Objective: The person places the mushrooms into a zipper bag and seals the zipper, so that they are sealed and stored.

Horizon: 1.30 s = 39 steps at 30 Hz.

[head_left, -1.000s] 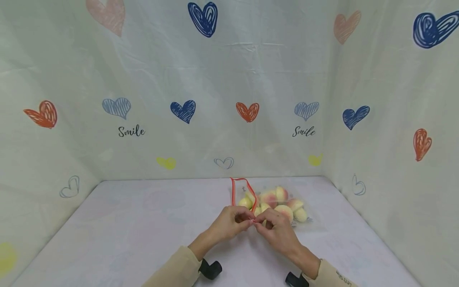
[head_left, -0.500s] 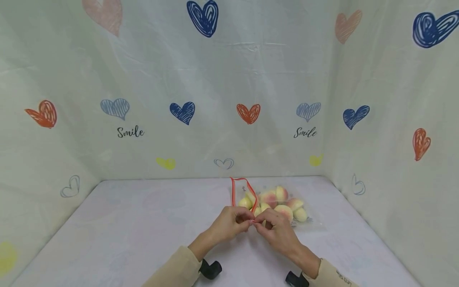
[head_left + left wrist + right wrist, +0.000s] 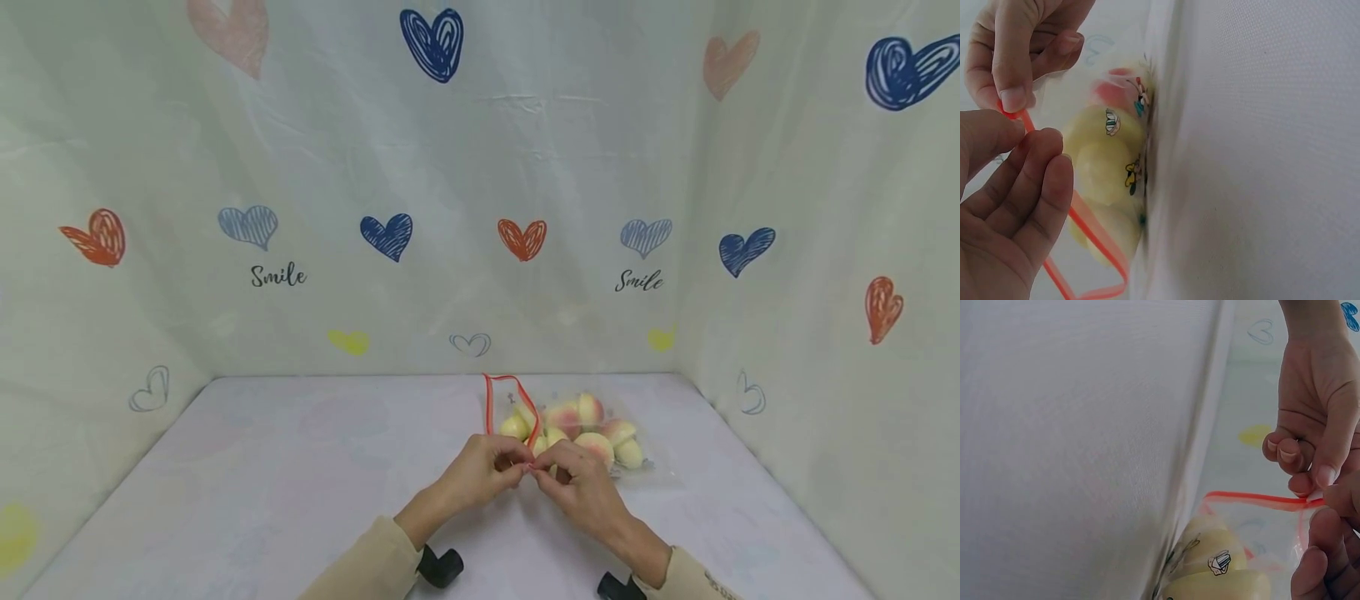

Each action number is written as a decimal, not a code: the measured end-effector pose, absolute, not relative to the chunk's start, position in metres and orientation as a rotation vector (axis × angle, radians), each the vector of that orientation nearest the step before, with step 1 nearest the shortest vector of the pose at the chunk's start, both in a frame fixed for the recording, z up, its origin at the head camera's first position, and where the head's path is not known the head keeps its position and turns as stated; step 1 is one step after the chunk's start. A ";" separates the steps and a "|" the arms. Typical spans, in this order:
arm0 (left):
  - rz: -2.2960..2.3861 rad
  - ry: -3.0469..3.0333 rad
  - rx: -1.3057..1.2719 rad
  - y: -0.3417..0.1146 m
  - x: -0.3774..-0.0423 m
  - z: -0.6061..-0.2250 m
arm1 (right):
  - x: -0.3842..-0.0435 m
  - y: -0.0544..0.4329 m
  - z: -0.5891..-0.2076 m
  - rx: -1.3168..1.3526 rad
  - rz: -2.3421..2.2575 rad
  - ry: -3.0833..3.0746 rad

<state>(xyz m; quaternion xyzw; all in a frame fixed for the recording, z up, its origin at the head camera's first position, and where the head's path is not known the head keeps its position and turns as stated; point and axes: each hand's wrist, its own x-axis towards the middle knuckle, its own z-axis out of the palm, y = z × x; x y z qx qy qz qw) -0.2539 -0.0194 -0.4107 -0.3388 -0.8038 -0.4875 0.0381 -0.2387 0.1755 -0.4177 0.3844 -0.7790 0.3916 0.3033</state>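
Note:
A clear zip bag (image 3: pixel 660 477) with a red zip edge (image 3: pixel 490 406) lies at the back right of the table. Several yellow and pink peach-like fruits (image 3: pixel 596 447) show through its printed plastic. My left hand (image 3: pixel 476 473) pinches the red edge between thumb and fingers, near one corner of the opening. Right beside it, my right hand (image 3: pixel 583 490) pinches the same strip, the fingertips of both hands almost meeting. Behind the hands, the red edge (image 3: pixel 1100 234) stands apart in a loop, so the bag's mouth gapes there. Fingers hide the pinched part of the strip.
The white table (image 3: pixel 262 483) stretches out on both sides of the hands. A pale curtain (image 3: pixel 450 150) printed with hearts rises behind and beside it. Black wrist mounts (image 3: pixel 441 568) hang under the cuffs.
The head view has tilted slightly. Both hands stay at the same spot on the red edge, and the bag has not visibly moved.

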 end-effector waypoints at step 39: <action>-1.458 -2.459 -1.108 -0.024 -0.259 -0.417 | -0.237 0.172 -0.423 1.000 0.985 -2.093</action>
